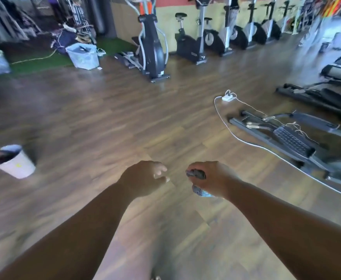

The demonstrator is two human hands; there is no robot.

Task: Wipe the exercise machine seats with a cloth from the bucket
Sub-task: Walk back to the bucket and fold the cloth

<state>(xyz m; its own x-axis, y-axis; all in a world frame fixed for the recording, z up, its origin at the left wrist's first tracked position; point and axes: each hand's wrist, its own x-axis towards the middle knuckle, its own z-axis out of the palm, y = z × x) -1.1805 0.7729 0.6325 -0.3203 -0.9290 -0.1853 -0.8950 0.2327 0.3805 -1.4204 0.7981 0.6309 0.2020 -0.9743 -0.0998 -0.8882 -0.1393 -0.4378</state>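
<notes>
- My right hand (210,178) is gripping the cloth (198,179), fingers curled round it; a bit is hanging out below my palm.
- My left hand (143,178) is holding nothing, fingers loosely bent, just beside the right.
- The bucket (17,161) is standing on the floor (105,122) well to my left, blurred, its dark contents hard to make out.
- A white cable (246,142) and an elliptical (287,136) are lying to my right, partly cut off.
- Exercise bikes (190,41) are lining the far wall, their seats small and blurry.

Bare floor (125,122) lies ahead; bucket (16,161) left, elliptical (291,138) and cable (246,142) right.
</notes>
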